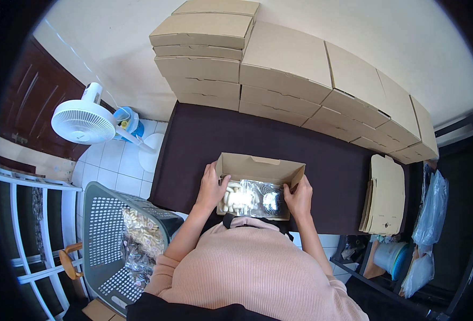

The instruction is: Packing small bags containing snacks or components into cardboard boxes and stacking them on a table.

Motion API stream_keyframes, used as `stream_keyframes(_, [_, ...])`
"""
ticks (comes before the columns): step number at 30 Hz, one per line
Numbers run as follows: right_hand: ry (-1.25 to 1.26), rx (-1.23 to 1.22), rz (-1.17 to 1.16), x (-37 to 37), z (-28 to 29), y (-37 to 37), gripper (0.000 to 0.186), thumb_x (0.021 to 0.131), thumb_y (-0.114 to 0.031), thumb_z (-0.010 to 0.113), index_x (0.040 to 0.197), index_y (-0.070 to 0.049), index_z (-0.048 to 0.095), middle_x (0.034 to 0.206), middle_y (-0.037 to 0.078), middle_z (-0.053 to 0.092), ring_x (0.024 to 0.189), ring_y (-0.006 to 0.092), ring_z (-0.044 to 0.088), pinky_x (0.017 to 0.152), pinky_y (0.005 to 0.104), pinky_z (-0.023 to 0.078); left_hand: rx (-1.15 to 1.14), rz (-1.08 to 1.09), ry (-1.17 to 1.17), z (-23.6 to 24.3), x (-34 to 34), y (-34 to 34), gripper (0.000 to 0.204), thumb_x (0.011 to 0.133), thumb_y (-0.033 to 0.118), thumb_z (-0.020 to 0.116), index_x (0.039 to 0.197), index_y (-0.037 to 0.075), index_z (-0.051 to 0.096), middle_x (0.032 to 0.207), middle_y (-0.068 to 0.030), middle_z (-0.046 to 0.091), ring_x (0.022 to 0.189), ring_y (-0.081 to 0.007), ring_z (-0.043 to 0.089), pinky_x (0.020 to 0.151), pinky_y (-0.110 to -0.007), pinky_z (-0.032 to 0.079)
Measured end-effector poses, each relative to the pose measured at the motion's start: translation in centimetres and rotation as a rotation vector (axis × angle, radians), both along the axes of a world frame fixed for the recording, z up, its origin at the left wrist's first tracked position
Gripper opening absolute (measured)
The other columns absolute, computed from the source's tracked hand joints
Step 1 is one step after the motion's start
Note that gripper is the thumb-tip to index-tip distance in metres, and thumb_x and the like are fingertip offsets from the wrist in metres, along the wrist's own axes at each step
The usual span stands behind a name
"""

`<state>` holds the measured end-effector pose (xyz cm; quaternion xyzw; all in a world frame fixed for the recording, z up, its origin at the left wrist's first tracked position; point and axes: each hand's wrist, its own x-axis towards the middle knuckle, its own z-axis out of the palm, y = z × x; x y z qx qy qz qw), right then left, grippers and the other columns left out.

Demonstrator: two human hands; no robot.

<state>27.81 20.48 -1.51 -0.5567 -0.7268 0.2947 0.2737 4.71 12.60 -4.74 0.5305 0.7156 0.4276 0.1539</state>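
Both forearms are reached forward from the near side. By the left hand (213,187) and the right hand (299,197), the left and right walls of an open brown cardboard box (260,168) are held, each grip closed with the thumb toward the inside. The box is placed at the near edge of a table covered in dark brown cloth (236,134). Along its far side, closed brown cardboard boxes (287,53) are stacked against a pale wall; at the right, flattened cardboard pieces (389,195) are piled. A white round-caged fan (84,123) is stood on white floor tiles at the left, beyond a perforated grey-green plastic basket (100,235). Inside the held box, smooth, pale rounded pieces (232,198) are seen left of dark coiled pieces in glossy clear plastic (271,200).
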Motion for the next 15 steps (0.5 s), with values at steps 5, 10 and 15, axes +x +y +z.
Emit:
stream_keyframes(5, [-0.087,-0.046,-0.046,-0.2,1.4,-0.6,0.018,0.08,-0.013,0.058,0.088,0.003,0.057,0.079,0.023,0.061,0.068,0.0387,0.061,0.062,0.0442,0.049,-0.082,0.014,-0.047,1.7,0.2,-0.5,0.03,0.077,0.004,0.059,0.103,-0.004,0.048,0.094,-0.0226,0.056,0.09,-0.0379,0.055,0.078,-0.042,0.045])
stream_keyframes(10, [-0.198,0.001,-0.033,0.3,1.3,-0.3,0.021,0.086,-0.016,0.049,0.085,0.003,0.057,0.077,0.024,0.061,0.071,0.0413,0.06,0.063,0.0472,0.048,-0.281,-0.001,-0.285,4.4,-1.1,0.3,0.018,0.08,0.01,0.053,0.093,-0.003,0.054,0.084,-0.0229,0.059,0.081,-0.0392,0.058,0.074,-0.043,0.046])
stream_keyframes(15, [-0.249,0.021,0.001,0.2,0.9,-0.4,0.018,0.086,-0.012,0.047,0.084,0.004,0.055,0.086,0.025,0.06,0.082,0.0409,0.058,0.069,0.0457,0.048,-0.394,-0.014,-0.102,5.7,-1.3,0.7,0.021,0.079,0.014,0.052,0.092,-0.002,0.056,0.089,-0.0227,0.06,0.084,-0.0385,0.059,0.076,-0.042,0.046])
